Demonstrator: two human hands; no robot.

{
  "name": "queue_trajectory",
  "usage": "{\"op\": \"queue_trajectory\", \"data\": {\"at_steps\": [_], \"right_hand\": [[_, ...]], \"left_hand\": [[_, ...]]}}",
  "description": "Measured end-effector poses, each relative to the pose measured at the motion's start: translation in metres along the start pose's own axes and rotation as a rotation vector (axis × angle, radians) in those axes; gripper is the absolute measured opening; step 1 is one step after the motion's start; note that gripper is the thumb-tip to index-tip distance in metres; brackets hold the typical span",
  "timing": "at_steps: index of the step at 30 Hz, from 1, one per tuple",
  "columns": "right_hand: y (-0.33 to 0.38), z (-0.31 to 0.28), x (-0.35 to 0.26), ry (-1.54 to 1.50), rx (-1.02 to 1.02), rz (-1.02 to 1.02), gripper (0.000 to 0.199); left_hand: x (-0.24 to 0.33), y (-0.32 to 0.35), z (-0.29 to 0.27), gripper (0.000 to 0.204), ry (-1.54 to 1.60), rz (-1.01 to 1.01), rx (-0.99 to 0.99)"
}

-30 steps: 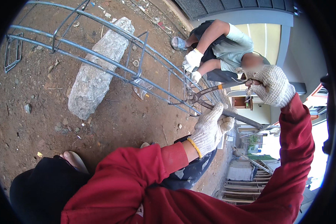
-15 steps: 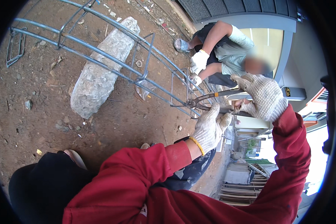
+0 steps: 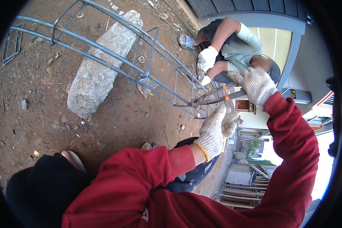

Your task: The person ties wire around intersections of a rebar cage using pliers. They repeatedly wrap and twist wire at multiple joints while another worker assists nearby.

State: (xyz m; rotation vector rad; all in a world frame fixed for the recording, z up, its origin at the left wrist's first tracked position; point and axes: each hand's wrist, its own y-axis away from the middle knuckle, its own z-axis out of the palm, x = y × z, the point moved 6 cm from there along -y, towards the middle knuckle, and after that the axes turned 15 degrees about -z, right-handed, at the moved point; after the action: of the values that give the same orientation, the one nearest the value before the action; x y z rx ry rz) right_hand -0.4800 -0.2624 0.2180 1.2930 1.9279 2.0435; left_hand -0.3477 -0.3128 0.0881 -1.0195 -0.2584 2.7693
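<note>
Sleeves of red cloth [image 3: 133, 167] fill the lower part of our view, and just past them our gloved left hand [image 3: 213, 131] sits below the pincers [image 3: 218, 100], its fingers part-curled; we cannot tell whether they close on anything, since the glove's back hides the palm. Our right hand [image 3: 257, 86], up and to the right, is curled round the end of the lower handle; whether it also takes in the upper one we cannot make out. From that grip the pincers' long axis slants down and leftward to the head at the steel frame [image 3: 141, 70], so our left hand is nearer the head. What the tips bite is too small to read. The frame runs up-left above a concrete block [image 3: 91, 87], partly cut off at the top edge; beyond, a co-worker's gloved hand [image 3: 207, 59] is near the bars, its hold unclear.
</note>
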Motion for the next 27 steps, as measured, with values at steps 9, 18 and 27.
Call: {"op": "queue_trajectory", "data": {"at_steps": [9,18,27], "right_hand": [[-0.015,0.043,0.019,-0.047,-0.005,-0.032,0.051],[0.073,0.009,-0.112,-0.321,-0.019,0.37,0.021],[0.072,0.054,-0.116,-2.04,-0.429,0.441,0.043]], "left_hand": [[0.017,0.005,-0.099,0.014,-0.146,0.253,0.532],[0.022,-0.012,-0.113,0.028,-0.077,0.093,0.214],[0.024,0.0,-0.05,0.045,-0.165,0.081,-0.073]]}}
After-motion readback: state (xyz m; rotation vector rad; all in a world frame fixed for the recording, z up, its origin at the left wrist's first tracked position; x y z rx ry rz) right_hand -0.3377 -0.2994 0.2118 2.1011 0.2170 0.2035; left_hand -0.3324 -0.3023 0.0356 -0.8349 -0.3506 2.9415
